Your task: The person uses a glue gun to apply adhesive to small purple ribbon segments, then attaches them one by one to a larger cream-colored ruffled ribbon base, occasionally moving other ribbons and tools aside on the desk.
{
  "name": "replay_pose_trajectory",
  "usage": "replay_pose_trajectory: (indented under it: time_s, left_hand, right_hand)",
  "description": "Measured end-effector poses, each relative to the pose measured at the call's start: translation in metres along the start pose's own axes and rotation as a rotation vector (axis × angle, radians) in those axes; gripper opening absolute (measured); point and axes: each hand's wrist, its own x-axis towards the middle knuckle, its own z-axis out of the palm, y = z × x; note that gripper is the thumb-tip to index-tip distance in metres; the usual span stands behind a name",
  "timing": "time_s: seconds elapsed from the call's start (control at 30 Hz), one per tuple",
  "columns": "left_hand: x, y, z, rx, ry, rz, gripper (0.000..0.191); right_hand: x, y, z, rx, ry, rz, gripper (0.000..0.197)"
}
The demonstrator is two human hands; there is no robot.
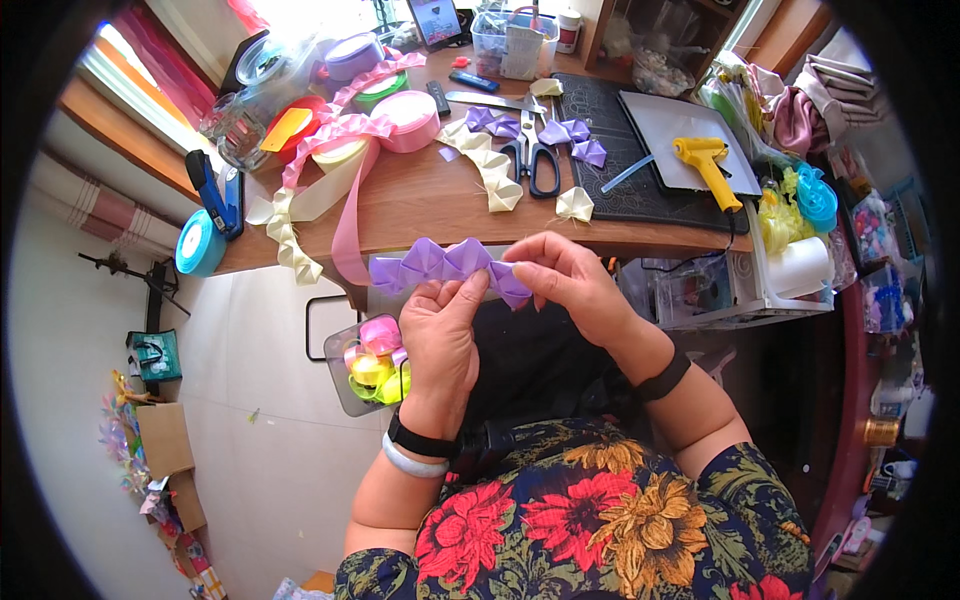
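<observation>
Just off the table's front edge I hold a strip of folded purple ribbon [424,262], its puffed folds in a row. My left hand [446,322] pinches the strip from below, thumb on top near its middle. At the strip's right end, my right hand [566,281] grips the last fold between thumb and fingers. Cream folded ribbon [484,169] lies on the table beyond, beside black-handled scissors [531,150]. Loose purple folded pieces [566,133] rest near the scissors. A single cream piece [575,204] sits close to the front edge.
A yellow glue gun [705,169] lies on a grey-white board [686,139] over a black mat [600,180]. Ribbon rolls, among them a pink one [409,120], crowd the back left. A blue stapler [217,195] stands at left. Below is a bin of ribbons [341,390].
</observation>
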Motion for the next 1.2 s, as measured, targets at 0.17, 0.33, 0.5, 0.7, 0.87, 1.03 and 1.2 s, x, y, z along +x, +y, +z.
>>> replay_pose_trajectory:
  time_s: [0.17,0.33,0.5,0.7,0.87,1.03,1.2]
  left_hand:
    - [-0.004,0.0,0.005,0.044,-0.043,-0.007,0.012]
    - [-0.004,-0.004,0.0,0.063,-0.067,0.002,0.013]
    - [-0.003,0.002,-0.003,0.09,-0.075,-0.044,0.011]
    - [-0.003,0.005,0.002,0.051,-0.067,-0.097,0.017]
    - [-0.004,0.002,0.004,0.091,-0.09,0.013,0.027]
    - [-0.006,-0.003,0.006,0.181,-0.105,0.174,0.042]
    - [-0.007,0.002,-0.004,-0.089,-0.155,-0.102,0.034]
  right_hand:
    - [0.01,0.002,0.009,0.05,0.036,-0.103,0.025]
    - [0.011,0.015,0.012,0.056,0.066,-0.18,0.018]
    - [0.006,-0.003,0.012,0.215,-0.01,-0.056,0.023]
    - [0.005,0.011,0.003,0.156,-0.008,-0.026,0.029]
    - [0.003,0.01,0.007,0.061,0.033,-0.025,0.028]
    - [0.007,0.012,0.01,0.135,0.041,-0.016,0.018]
    - [0.011,0.017,0.01,0.16,0.081,-0.094,0.013]
